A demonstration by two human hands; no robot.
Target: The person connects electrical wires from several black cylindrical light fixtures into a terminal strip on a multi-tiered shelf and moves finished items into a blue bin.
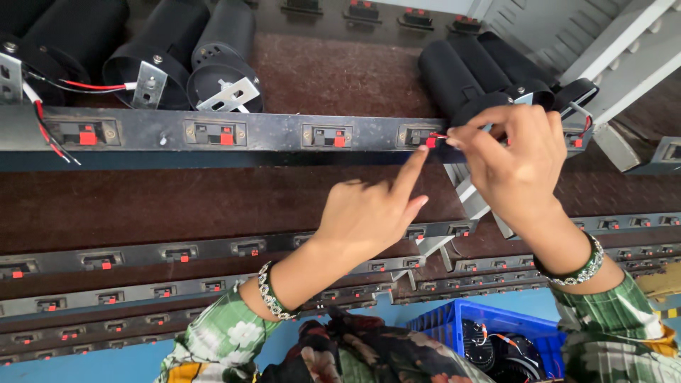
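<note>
Terminal block (423,136): small rect. plastic spring-clip unit, black body w/ red lever, recessed in a dark metal rail (213,135). Sits approx. centre-right of the head view, on the rail's front face. Three similar blocks (327,136) follow along the same rail to the left, evenly spaced.

Left hand (369,213): index finger extended, tip pressing the red lever; other fingers curled into the palm, holding nothing.

Right hand (514,159): thumb and forefinger pinched shut on a thin wire end (441,136), at the block's opening. Whether the wire is inside the clip cannot be told.

Black cylindrical housings (461,78), matte, smooth, lie just behind the rail near the right hand; more housings (177,50) w/ bright metal brackets and red/black/white leads at upper left.

Work surface (340,78): dark brown, finely textured. More rails (177,252) w/ same blocks stacked nearer the person. Blue plastic crate (468,315) below, lower right. Grey metal frame (610,50) at upper right.
</note>
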